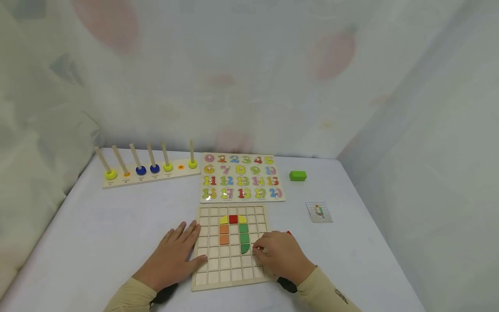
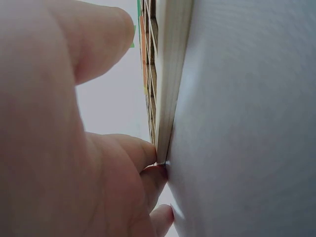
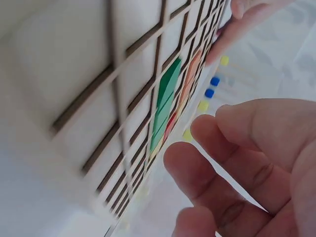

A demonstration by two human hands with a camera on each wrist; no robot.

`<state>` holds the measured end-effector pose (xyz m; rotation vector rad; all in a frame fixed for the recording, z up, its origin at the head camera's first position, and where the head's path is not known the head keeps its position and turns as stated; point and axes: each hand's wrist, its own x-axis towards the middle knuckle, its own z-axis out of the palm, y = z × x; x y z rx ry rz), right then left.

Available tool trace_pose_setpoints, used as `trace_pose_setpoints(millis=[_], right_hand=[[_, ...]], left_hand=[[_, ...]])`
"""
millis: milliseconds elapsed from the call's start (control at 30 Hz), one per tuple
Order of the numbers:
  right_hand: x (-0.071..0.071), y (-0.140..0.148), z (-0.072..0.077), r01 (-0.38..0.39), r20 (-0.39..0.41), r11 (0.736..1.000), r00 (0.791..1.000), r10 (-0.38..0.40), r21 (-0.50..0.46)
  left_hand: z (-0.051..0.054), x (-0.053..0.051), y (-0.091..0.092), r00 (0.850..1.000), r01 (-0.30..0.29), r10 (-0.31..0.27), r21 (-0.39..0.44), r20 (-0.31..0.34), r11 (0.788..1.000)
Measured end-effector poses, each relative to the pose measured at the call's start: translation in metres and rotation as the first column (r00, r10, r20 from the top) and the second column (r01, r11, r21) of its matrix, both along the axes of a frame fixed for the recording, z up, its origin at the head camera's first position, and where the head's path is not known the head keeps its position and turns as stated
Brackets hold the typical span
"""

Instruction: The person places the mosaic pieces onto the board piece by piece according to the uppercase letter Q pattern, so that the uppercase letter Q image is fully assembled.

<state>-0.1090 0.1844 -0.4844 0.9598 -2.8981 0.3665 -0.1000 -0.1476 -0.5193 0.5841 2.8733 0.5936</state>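
Note:
A wooden grid board (image 1: 224,277) lies flat with coloured pieces set in its cells. A red square (image 1: 233,219) sits between two yellow rounded-corner pieces (image 1: 224,220). Two orange squares (image 1: 224,239) run down the left side; green squares (image 1: 244,238) and a green rounded-corner piece (image 1: 245,248) run down the right. My left hand (image 1: 169,258) rests at the board's left edge, fingers extended and thumb over the rim. Over the board's right side, beside the green rounded piece, is my right hand (image 1: 282,255), its fingers loosely bent. No piece shows between them in the right wrist view.
Behind the board lies a number puzzle (image 1: 243,177); a peg stacker (image 1: 152,173) with yellow and blue rings stands back left. To the right are a green block (image 1: 298,176) and a pattern card (image 1: 319,212). A red piece (image 1: 289,232) is partly hidden behind my right hand.

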Motion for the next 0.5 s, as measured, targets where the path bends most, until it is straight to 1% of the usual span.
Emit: trace_pose_setpoints(millis=[133,267,333,433,500], right_hand=[[0.004,0.019,0.001,0.084,0.012,0.996,0.996,-0.083,-0.035],[0.006,0.040,0.004,0.187,0.019,0.981,0.982,-0.186,-0.046],[0.006,0.051,0.006,0.244,0.027,0.969,0.970,-0.243,-0.043],[0.006,0.066,0.008,0.341,0.073,0.940,0.938,-0.338,-0.029],[0.008,0.074,0.008,0.387,0.102,0.922,0.918,-0.384,-0.019]], left_hand=[[0.000,0.000,0.000,1.000,0.002,-0.002,-0.001,0.005,1.000],[0.001,0.000,0.001,1.000,0.002,-0.002,-0.006,0.016,1.000],[0.000,0.000,0.001,1.000,0.000,0.000,-0.007,0.013,1.000],[0.000,0.000,0.000,1.000,-0.001,0.001,-0.004,-0.003,1.000],[0.000,0.000,0.000,1.000,-0.002,0.002,-0.001,-0.013,1.000]])
